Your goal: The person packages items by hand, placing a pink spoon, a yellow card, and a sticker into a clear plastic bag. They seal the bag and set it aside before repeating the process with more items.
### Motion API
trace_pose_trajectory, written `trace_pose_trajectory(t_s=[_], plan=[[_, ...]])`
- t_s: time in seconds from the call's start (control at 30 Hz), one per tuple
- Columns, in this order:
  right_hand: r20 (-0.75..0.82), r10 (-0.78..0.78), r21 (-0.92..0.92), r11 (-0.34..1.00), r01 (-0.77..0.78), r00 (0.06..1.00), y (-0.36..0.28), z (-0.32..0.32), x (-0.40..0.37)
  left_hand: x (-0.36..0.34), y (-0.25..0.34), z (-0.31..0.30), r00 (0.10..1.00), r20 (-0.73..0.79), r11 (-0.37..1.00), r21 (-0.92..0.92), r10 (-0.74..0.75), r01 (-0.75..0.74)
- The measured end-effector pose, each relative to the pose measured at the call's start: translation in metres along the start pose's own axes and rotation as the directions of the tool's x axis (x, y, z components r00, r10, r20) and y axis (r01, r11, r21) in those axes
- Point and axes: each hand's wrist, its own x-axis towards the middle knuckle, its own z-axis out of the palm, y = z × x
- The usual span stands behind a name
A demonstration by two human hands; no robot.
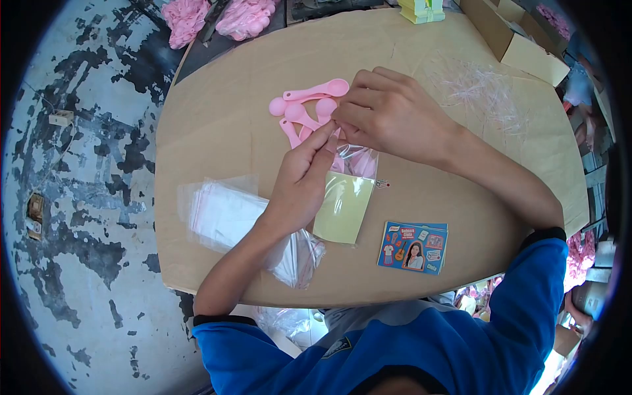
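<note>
At mid-worktop, a clear bag with a pale yellow card and pink pieces inside is gripped at its top end by the left hand, thumb and fingers closed! The right hand is bent over that same end, fingers curled, tips met with the left's; what is pinched there cannot be told. Just beyond, towards the far edge, pink spoons are heaped loosely. Towards the left near corner, empty bags are piled, partly covered by the left forearm. By the near edge, printed cards are stacked.
</note>
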Motion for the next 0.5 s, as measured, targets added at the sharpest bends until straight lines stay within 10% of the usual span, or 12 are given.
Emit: trace_pose_trajectory(t_s=[0.27, 0.37, 0.5], plan=[[0.01, 0.242, 0.132, 0.961, -0.241, 0.97, 0.008, -0.017, 0.008, 0.005, -0.009, -0.003, 0.962, 0.137, 0.932, 0.247, 0.236, -0.264], [0.061, 0.523, 0.475, 0.734, -0.485, 0.85, 0.025, -0.063, 0.018, 0.007, -0.005, 0.003, 0.996, 0.078, 0.957, -0.289, 0.054, -0.029], [0.079, 0.304, 0.666, 0.692, -0.277, 0.949, 0.026, -0.165, 0.007, 0.011, 0.006, -0.005, 0.992, 0.116, 0.875, -0.476, -0.044, 0.094]])
